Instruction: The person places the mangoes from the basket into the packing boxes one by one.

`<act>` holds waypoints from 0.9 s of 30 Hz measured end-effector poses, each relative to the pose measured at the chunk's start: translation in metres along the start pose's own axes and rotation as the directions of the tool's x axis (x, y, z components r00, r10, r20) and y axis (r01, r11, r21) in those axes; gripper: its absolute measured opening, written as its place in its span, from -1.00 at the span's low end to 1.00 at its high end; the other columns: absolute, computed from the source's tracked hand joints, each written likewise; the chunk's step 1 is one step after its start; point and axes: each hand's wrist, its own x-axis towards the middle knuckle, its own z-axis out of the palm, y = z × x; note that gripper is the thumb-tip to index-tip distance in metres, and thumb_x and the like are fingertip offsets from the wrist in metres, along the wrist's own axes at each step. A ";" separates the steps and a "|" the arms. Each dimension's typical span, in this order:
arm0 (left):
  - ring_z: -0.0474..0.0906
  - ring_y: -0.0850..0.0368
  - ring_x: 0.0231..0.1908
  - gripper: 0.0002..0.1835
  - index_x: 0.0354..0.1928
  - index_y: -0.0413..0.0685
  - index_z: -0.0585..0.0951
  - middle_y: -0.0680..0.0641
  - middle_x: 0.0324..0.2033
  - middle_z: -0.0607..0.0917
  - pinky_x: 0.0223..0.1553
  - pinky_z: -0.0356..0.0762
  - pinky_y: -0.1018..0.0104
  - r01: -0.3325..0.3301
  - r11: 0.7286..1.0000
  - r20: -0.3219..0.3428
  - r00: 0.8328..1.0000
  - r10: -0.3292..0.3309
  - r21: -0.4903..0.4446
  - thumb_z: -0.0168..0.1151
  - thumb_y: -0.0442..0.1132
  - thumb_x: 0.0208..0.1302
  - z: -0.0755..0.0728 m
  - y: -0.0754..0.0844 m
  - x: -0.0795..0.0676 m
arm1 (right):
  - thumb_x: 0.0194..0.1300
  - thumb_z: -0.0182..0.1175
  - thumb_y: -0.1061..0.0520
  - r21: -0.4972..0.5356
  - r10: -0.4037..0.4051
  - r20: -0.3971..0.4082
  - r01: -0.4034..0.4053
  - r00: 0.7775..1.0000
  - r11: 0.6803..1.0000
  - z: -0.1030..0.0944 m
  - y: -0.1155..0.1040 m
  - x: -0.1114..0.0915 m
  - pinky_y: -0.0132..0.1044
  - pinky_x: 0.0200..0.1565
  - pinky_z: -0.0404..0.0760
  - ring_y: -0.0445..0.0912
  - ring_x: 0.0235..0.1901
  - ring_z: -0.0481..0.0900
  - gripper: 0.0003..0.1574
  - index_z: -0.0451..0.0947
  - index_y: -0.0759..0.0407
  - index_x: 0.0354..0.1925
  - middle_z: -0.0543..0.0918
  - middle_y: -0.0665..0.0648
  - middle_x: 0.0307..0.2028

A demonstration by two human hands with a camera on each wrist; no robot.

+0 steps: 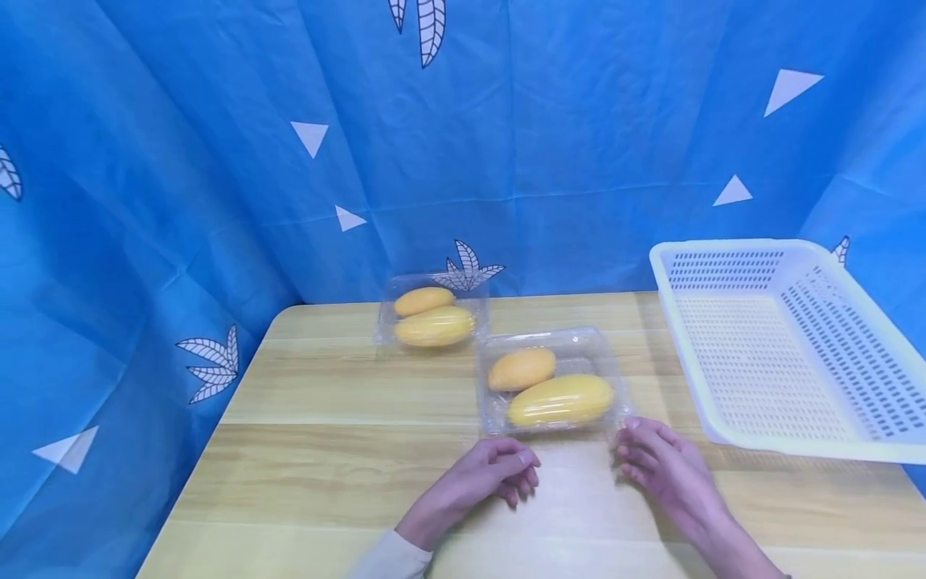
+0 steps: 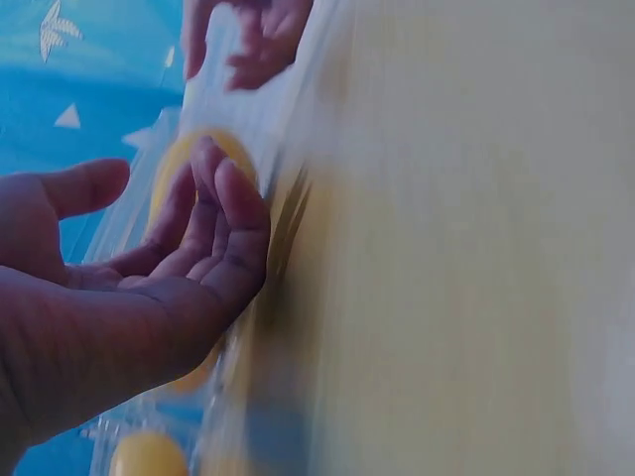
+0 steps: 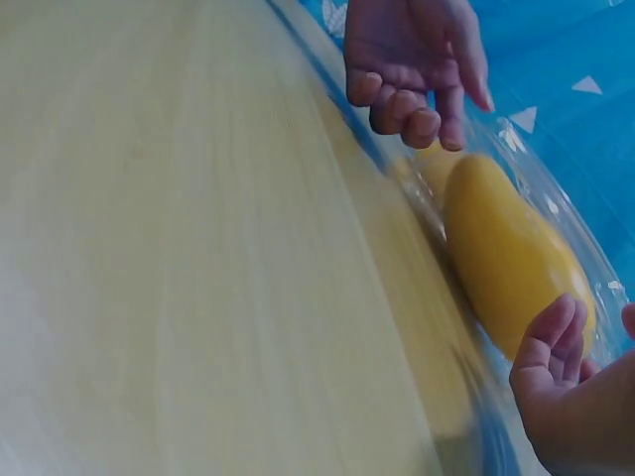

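A clear plastic box (image 1: 611, 354) stands mid-table, holding a small orange-yellow mango (image 1: 522, 369) and a larger yellow mango (image 1: 561, 400). Just in front of its near left side is my left hand (image 1: 493, 470), fingers loosely curled around nothing. At the near right corner hovers my right hand (image 1: 669, 470), its fingers bent and holding nothing; whether a fingertip touches the box I cannot tell. In the right wrist view the large mango (image 3: 511, 253) lies beyond both hands. The left wrist view shows the left hand (image 2: 169, 258) partly covering the box.
Behind and left, a second clear box (image 1: 477, 310) holds two more yellow fruits (image 1: 434, 326) by the table's back edge. A white perforated plastic basket (image 1: 694, 386) stands at the right. Blue patterned cloth (image 1: 579, 121) hangs behind the wooden table (image 1: 325, 466).
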 end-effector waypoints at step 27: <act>0.62 0.12 -0.16 -0.65 0.13 -0.34 0.59 -0.14 -0.07 0.72 -0.14 0.62 0.31 -0.054 0.928 -0.189 0.982 -0.018 -0.368 0.24 -0.26 0.43 0.096 0.004 0.043 | 0.50 0.22 -0.04 -0.137 0.009 0.010 -0.007 1.000 0.991 -0.009 -0.019 0.022 -0.27 -0.06 0.65 -0.16 -0.20 0.62 -0.74 0.63 0.13 -0.11 0.68 -0.01 -0.20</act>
